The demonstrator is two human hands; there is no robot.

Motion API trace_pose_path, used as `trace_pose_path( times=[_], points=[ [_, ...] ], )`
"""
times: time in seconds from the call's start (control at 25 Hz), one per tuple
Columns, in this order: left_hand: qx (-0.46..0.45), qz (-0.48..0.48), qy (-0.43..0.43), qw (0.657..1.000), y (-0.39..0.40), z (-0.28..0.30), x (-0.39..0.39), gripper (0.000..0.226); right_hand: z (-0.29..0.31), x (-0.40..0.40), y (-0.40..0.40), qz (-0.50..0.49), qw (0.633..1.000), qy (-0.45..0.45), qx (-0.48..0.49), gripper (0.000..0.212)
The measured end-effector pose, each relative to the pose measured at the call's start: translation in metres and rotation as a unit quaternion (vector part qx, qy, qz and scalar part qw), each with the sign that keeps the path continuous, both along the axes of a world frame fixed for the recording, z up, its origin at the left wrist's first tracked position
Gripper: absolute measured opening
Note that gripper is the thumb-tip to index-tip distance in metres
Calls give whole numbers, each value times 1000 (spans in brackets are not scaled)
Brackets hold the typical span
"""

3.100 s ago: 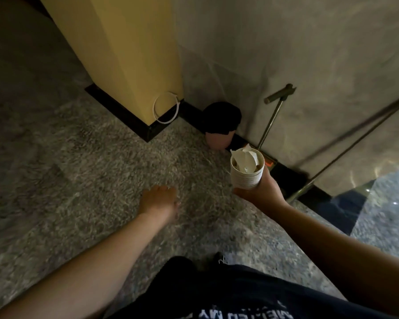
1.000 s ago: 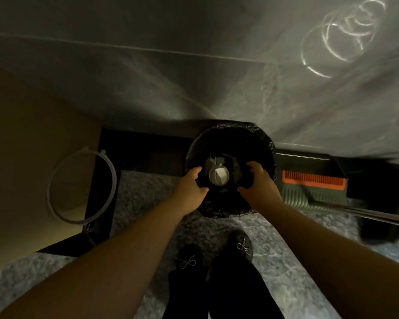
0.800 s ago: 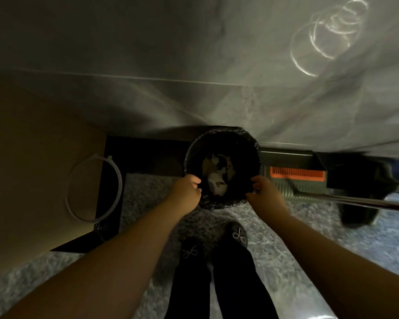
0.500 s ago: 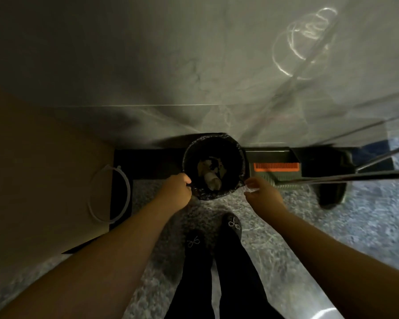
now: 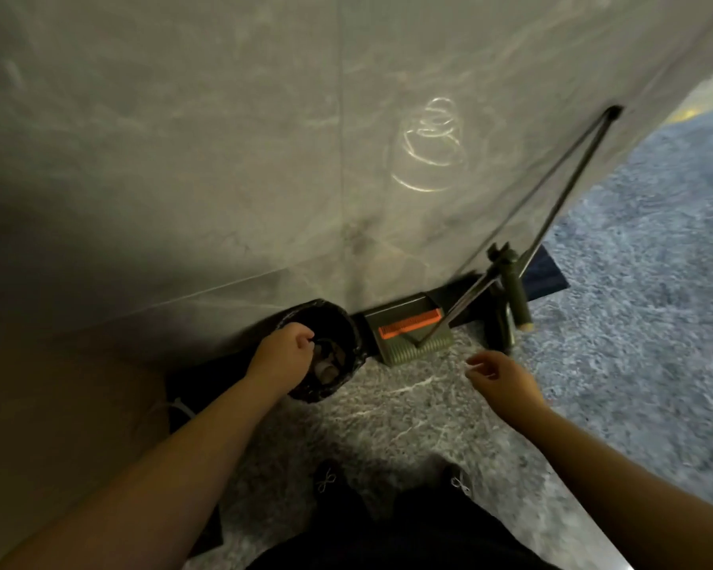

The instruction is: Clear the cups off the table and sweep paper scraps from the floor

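Observation:
A small bin lined with a black bag (image 5: 348, 322) stands on the floor against the grey marble wall. A paper cup (image 5: 327, 368) lies inside it among other scraps. My left hand (image 5: 283, 353) is over the bin's near rim, its curled fingers gripping the bag's edge. My right hand (image 5: 501, 378) hovers above the floor to the right of the bin, fingers loosely curled and holding nothing. Just beyond it, a green dustpan (image 5: 408, 333) with an orange strip and a broom (image 5: 511, 306) with a long handle lean against the wall.
The marble wall fills the upper view. A yellow-brown panel (image 5: 58, 405) with a white ring is at the left. Speckled grey floor (image 5: 634, 343) extends to the right. My dark shoes (image 5: 326, 485) and legs are at the bottom.
The cup went from my right hand into the bin. My right hand has let go of the bag rim and moved right; my left hand stays on the rim. The view swung right.

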State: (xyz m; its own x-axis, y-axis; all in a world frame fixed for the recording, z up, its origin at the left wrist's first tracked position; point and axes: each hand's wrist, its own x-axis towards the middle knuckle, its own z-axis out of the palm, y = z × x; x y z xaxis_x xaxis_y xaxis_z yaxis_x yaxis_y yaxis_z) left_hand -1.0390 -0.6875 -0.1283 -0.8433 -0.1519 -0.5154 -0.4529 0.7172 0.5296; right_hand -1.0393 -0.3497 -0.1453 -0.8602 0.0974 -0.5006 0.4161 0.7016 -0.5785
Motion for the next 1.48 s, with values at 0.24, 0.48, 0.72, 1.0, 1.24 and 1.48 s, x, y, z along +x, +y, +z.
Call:
trace_pose_path(
  times=[0.24,0.48,0.72,1.0,1.24,1.48],
  points=[
    [49,-14,74,996,123,48,-37,25,25,-21,107,-27,999,21,-2,15],
    [44,29,93,994,250,48,-68,46,50,-77,204,21,998,53,-30,21],
    [12,51,93,994,307,31,-111,79,59,-130,253,29,996,65,-56,32],
    [59,49,54,996,312,10,-146,85,58,-197,261,27,995,77,-59,36],
    [36,74,81,993,322,5,-163,54,54,-247,268,22,994,68,-85,34],
    [8,168,-19,986,341,-4,-185,59,40,-313,283,60,992,53,-101,36]
  ],
)
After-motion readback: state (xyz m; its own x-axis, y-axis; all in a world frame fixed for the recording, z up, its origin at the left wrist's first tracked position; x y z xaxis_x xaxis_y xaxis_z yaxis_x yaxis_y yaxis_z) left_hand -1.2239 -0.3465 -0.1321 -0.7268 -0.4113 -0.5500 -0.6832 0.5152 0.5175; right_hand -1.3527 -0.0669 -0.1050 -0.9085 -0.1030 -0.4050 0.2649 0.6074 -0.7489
